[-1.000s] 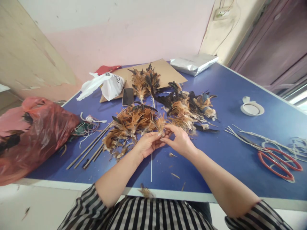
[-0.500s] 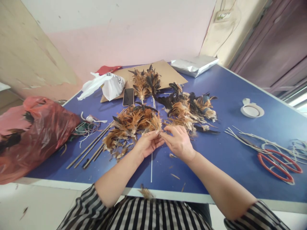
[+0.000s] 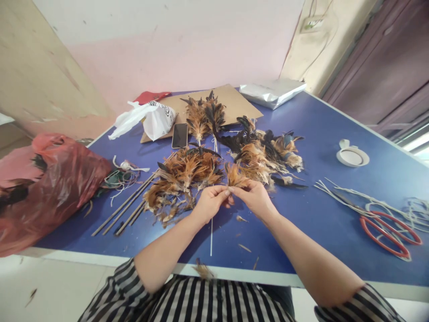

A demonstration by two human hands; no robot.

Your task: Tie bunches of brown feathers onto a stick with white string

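Note:
My left hand (image 3: pixel 212 202) and my right hand (image 3: pixel 254 197) meet above the table, fingertips pinched together at the base of a small bunch of brown feathers (image 3: pixel 235 175). Its tips fan out away from me, over the fingers. A thin white strip (image 3: pixel 212 239) shows below my left hand; its upper end is hidden by that hand. Just beyond my left hand lies a heap of orange-brown feathers (image 3: pixel 187 167). Beyond my right hand, a pile of black and tan feathers (image 3: pixel 259 154) spreads out.
At left are a red plastic bag (image 3: pixel 63 188), thin sticks (image 3: pixel 125 206) and tangled string (image 3: pixel 122 178). Tied feather bunches (image 3: pixel 204 114) rest on cardboard (image 3: pixel 239 105) near a phone (image 3: pixel 180 136). Red-handled scissors (image 3: pixel 385 232), cords (image 3: pixel 398 203) and a tape roll (image 3: pixel 353 155) lie right.
My right hand has turned and shifted slightly right, and the small feather bunch now shows spread above the fingertips. My left hand's fingers have curled in more.

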